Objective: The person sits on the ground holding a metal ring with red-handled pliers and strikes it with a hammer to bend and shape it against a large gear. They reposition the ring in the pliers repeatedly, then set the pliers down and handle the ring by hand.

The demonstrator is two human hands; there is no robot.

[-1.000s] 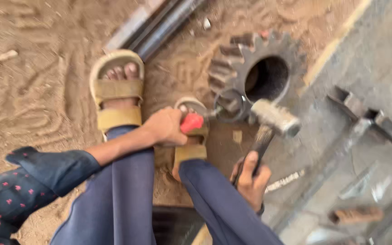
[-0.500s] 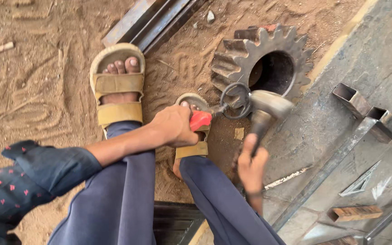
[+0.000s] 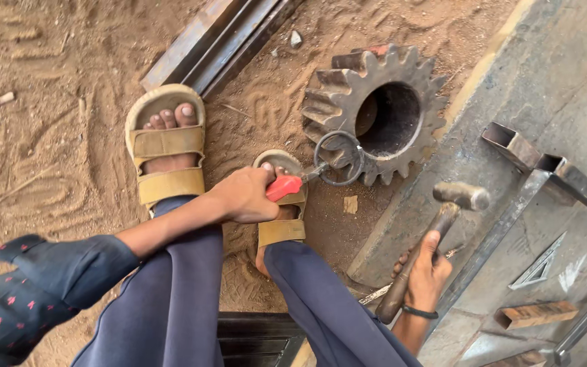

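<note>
My left hand [image 3: 242,196] grips red-handled pliers [image 3: 285,186] whose jaws clamp a dark metal ring [image 3: 338,158]. The ring rests against the lower teeth of a large rusty gear wheel [image 3: 348,81] lying on the sandy ground. My right hand [image 3: 424,277] holds a hammer by its wooden handle [image 3: 421,257]. The steel hammer head [image 3: 462,196] is raised to the right of the ring, above the concrete slab, well clear of it. My feet in tan sandals [image 3: 164,146] stand on the sand to the left of the gear.
Steel angle bars [image 3: 219,41] lie at the top on the sand. A concrete slab [image 3: 511,75] fills the right side, with square steel tubes [image 3: 545,173] and small metal offcuts [image 3: 537,314] on it. A dark seat edge [image 3: 253,336] shows between my legs.
The hammer head has swung back from the ring, rightward and lower, over the slab. My left hand still holds the ring with the pliers at the gear.
</note>
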